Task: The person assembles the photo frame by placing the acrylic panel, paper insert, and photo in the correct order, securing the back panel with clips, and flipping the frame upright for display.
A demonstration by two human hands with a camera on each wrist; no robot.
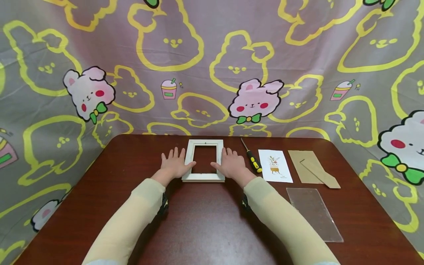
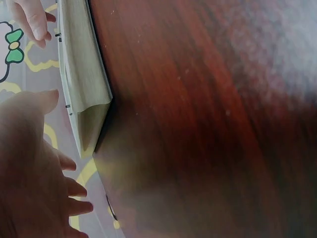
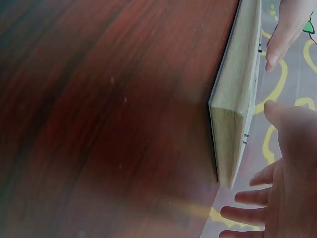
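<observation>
White frame point(image 1: 203, 178): flat on the bench point(image 1: 205, 221), toward far edge, approx. centre, long sides running away from me. Bench surface visible thru opening. Small dark bits on its upper face; outer sides look bare-wood colour on both wrist cams.

L hand point(image 1: 173, 163): at frame's L side, fingers straight + spread, pointing away; thumb apart from fingers, reaching across L rail. Nothing gripped. R hand point(image 1: 233, 163): mirror of L, fingers spread, thumb across R rail, nothing gripped. Can't tell from my 3 views whether either one actually touches wood.

Outward, R of R hand: screwdriver point(image 1: 254, 162), blk/yel handle toward me, metal shaft pointing away. Just beside it, white card point(image 1: 275, 167) w/ printed plant in brown pot. Further R, brown board point(image 1: 309, 156) w/ narrow brown strip point(image 1: 326, 180) lying diag. across it, one end past board's near edge. Nearer me, clear sheet point(image 1: 316, 211), flat, R sleeve point(image 1: 285, 217) crossing in front of part of it. L sleeve point(image 1: 129, 217) same pale cream.

Behind bench: patterned curtain point(image 1: 205, 92), yel outlines + pink rabbit heads.
</observation>
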